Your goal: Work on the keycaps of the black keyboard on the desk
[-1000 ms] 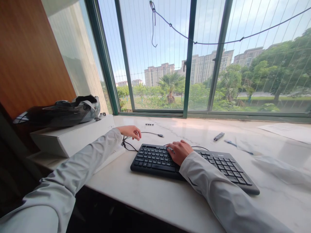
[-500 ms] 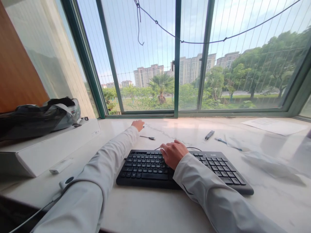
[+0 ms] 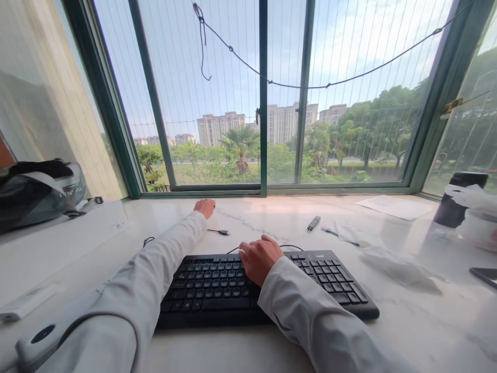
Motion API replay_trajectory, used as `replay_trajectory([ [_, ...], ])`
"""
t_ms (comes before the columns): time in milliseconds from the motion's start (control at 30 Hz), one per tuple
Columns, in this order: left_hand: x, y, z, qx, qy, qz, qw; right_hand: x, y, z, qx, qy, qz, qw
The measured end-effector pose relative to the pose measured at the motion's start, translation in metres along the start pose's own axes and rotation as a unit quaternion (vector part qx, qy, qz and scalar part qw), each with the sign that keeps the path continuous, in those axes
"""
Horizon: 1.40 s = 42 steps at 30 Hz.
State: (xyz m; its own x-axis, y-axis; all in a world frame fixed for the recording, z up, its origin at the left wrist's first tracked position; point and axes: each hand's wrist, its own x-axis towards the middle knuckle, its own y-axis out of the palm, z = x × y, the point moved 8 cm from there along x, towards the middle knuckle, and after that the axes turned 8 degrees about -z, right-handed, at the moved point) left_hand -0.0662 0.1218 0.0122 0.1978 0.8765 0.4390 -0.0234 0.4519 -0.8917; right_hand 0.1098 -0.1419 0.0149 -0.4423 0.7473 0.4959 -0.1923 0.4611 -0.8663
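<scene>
A black keyboard [image 3: 217,304] lies across the white marble-look surface [image 3: 248,352] in front of me. My right hand [image 3: 262,257] is over the middle of its back edge, fingers curled down and their tips hidden. A thin black cable [image 3: 291,246] runs behind the keyboard and passes out of sight at this hand. Stretched out toward the window, my left hand [image 3: 204,207] is closed. A tiny dark bit shows at its fingers, too small to name. Between the hands lies a black cable end with a plug [image 3: 222,232].
At left, a white box [image 3: 93,228] carries a dark helmet-like thing with a visor [image 3: 58,186]. To the right are a small grey stick [image 3: 313,223], a blue thin tool [image 3: 341,237], clear plastic wrap [image 3: 399,267], paper [image 3: 394,207] and a black cylinder [image 3: 456,202]. A window [image 3: 264,190] borders the back.
My view has turned slightly right, so everything sits further left and the black cylinder has come into sight. Both hands keep about the same places on the surface and by the keyboard.
</scene>
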Motion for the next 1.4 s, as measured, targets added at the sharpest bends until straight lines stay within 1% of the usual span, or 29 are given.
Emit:
replay_trajectory([
  [100,-0.009,-0.021,-0.015,-0.026,0.002,-0.016,1.0,-0.001,0.0,-0.004,-0.006,0.018,0.014,1.0],
  [167,-0.021,-0.035,-0.028,-0.042,0.017,-0.033,0.998,-0.001,0.002,-0.007,-0.011,0.027,0.025,0.999],
  [267,-0.044,-0.057,-0.046,-0.058,0.043,-0.049,0.996,-0.001,0.003,-0.008,-0.025,0.025,0.021,0.999],
  [333,-0.062,-0.073,-0.054,-0.065,0.056,-0.055,0.995,-0.001,0.004,-0.008,-0.033,0.023,0.015,0.999],
  [400,-0.081,-0.092,-0.059,-0.086,0.084,-0.067,0.99,-0.001,0.005,-0.011,-0.044,0.028,0.014,0.999],
  [500,-0.107,-0.115,-0.054,-0.117,0.108,-0.053,0.986,-0.001,0.006,-0.014,-0.056,0.035,0.014,0.998],
  [600,-0.128,-0.13,-0.032,-0.144,0.101,-0.033,0.984,0.0,0.006,-0.016,-0.057,0.038,0.017,0.997],
  [700,-0.142,-0.134,-0.011,-0.184,0.095,-0.001,0.978,0.0,0.006,-0.016,-0.055,0.033,0.012,0.998],
  [767,-0.15,-0.132,-0.009,-0.237,0.115,0.036,0.964,0.001,0.005,-0.015,-0.058,0.029,0.004,0.998],
  [833,-0.157,-0.128,-0.019,-0.299,0.155,0.084,0.938,0.002,0.005,-0.013,-0.061,0.024,-0.002,0.998],
  [900,-0.164,-0.126,-0.034,-0.347,0.205,0.121,0.907,0.003,0.005,-0.011,-0.063,0.016,-0.005,0.998],
  [1000,-0.173,-0.126,-0.053,-0.374,0.27,0.136,0.877,0.003,0.004,-0.004,-0.055,-0.006,-0.014,0.998],
  [1100,-0.176,-0.125,-0.06,-0.373,0.293,0.134,0.87,0.004,0.0,0.004,-0.048,-0.028,-0.032,0.998],
  [1200,-0.175,-0.12,-0.059,-0.376,0.283,0.132,0.873,0.005,-0.005,0.012,-0.051,-0.037,-0.043,0.997],
  [1400,-0.171,-0.109,-0.057,-0.387,0.258,0.131,0.876,0.011,-0.009,0.034,-0.069,-0.067,-0.031,0.995],
])
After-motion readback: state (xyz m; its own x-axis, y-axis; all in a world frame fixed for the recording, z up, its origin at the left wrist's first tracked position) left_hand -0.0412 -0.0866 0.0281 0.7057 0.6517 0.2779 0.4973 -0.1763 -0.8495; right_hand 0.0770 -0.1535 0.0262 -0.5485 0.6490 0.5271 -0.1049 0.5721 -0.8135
